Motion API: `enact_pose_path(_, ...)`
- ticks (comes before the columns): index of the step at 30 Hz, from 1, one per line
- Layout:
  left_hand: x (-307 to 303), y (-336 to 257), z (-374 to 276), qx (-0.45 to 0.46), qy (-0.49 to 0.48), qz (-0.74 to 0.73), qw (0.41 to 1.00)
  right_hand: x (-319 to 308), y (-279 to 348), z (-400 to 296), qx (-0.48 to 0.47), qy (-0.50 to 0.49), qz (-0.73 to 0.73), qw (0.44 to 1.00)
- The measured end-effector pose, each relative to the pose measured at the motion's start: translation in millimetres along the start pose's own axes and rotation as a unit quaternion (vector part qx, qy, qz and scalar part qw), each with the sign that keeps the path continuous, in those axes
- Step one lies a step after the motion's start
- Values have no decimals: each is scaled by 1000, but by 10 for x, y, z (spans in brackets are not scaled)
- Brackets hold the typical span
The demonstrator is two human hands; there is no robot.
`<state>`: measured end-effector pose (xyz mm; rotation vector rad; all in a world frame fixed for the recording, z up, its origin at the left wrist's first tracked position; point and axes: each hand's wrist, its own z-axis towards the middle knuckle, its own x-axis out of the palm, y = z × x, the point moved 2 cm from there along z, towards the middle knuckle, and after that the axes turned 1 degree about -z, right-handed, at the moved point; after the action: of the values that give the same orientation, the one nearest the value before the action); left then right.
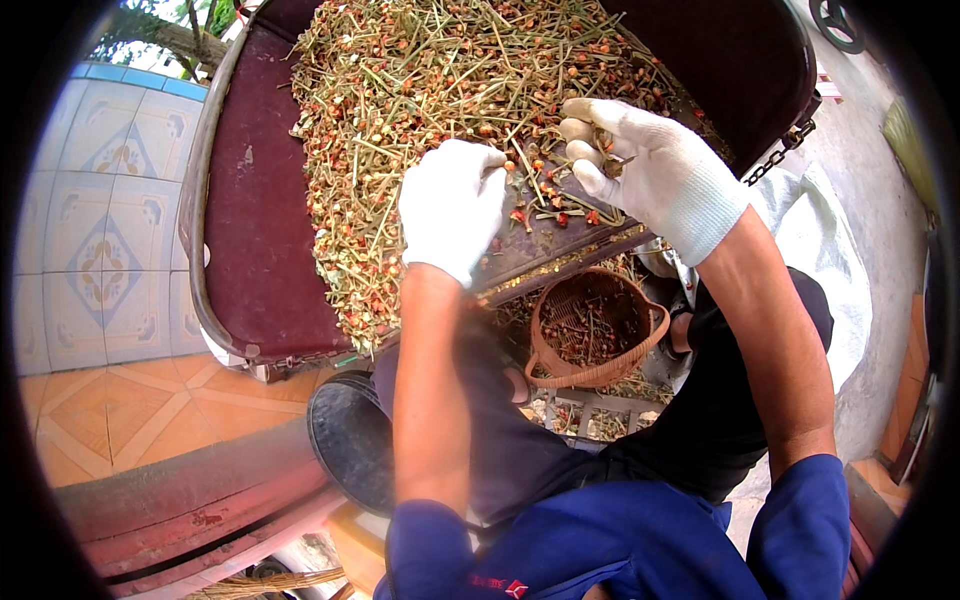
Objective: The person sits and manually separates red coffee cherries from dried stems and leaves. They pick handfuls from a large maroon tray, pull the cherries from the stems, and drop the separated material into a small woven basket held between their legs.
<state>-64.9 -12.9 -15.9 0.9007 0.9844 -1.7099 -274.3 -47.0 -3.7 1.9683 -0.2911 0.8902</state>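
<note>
A pile of dried plant stems mixed with red-orange bits [405, 90] lies in a maroon metal cargo bed [259, 195] before me. My left hand [452, 206], in a white knit glove, is low over the pile's near edge. Its fingers are curled in, and a small orange bit shows beside the fingertips; whether it is pinched cannot be told. To the right, my right hand [630, 154], also gloved, has its palm turned partly up and its fingers bent around a few dried plant bits. Loose red bits and stems lie on the bed floor between both hands.
Below the bed's near edge, between my legs, stands a brown handled basket [600, 367] with dark plant bits inside. A white woven sack [814, 277] lies at right, near a chain [784, 150]. A black round object [349, 442] is at lower left, a tiled wall [112, 225] beyond.
</note>
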Motion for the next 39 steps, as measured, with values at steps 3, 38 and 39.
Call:
enact_pose_path(3, -34, 19, -2, -3, -5, -1, 1000, 28, -19, 0, 6, -26, -9, 1000)
enact_pose_path(38, 93, -169, -75, 75, 45, -1, 996, 76, 39, -4, 23, -42, 55, 997)
enact_pose_path(39, 94, -142, -69, 79, 42, 23, 996, 59, 42, -4, 26, -37, 55, 997)
